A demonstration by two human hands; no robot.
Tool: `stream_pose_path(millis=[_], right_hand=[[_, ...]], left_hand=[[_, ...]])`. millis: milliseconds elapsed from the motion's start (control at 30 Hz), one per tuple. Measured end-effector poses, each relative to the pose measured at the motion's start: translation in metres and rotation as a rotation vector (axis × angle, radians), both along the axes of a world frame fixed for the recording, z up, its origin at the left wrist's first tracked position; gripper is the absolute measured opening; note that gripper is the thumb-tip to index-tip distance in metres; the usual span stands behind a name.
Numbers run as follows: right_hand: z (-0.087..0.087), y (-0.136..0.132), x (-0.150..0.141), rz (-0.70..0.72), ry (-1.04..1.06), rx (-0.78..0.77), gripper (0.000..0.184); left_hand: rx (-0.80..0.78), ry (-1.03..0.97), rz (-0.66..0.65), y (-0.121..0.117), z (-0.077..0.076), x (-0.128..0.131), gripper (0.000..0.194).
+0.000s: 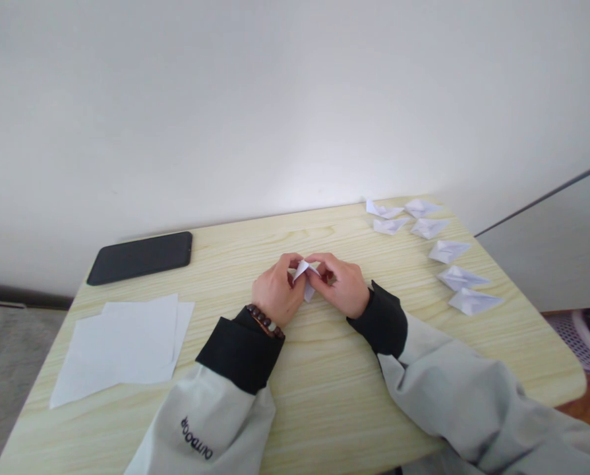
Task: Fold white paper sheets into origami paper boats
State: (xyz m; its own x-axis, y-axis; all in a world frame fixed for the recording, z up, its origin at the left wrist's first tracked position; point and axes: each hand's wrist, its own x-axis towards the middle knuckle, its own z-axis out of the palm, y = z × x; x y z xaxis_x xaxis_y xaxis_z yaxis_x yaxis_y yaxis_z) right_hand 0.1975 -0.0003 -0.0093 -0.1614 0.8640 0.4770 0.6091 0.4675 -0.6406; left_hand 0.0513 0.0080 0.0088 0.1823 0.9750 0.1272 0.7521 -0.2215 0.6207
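Note:
Between my two hands, over the middle of the wooden table [324, 369], is a small folded piece of white paper [301, 269] with pointed flaps. My left hand [279, 289] is closed, its thumb and fingers pinching the paper's left side. From the right, my right hand [341, 284] grips the paper between thumb and index finger. Parts of the paper are hidden by the fingers, so its full shape cannot be made out. A beaded bracelet [265, 322] circles my left wrist.
Several folded white paper boats [449, 251] line the table's right side and far right corner. At the left lie overlapping white paper sheets [126, 340], with a black phone [140, 257] behind them. A white wall [275, 112] borders the far edge. A pinkish basket [579, 340] stands right of the table.

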Motion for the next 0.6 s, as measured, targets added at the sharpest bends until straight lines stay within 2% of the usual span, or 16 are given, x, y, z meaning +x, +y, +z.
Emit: stream_pose_path(millis=[167,300,467,600], right_hand=[[0.0,0.001,0.001,-0.046,0.004,0.025,0.018],[0.001,0.002,0.001,0.01,0.017,0.085,0.023],[0.005,0.003,0.005,0.135,0.059,0.115,0.026],[0.008,0.003,0.008,0.229,0.09,0.1,0.027]], left_hand=[[-0.12,-0.368,-0.072,0.004,-0.005,-0.002,0.033],[-0.254,-0.658,-0.105,0.006,-0.005,-0.003,0.039],[-0.354,-0.804,-0.177,0.013,-0.005,-0.015,0.048],[-0.516,-0.919,-0.313,0.02,-0.007,-0.032,0.048]])
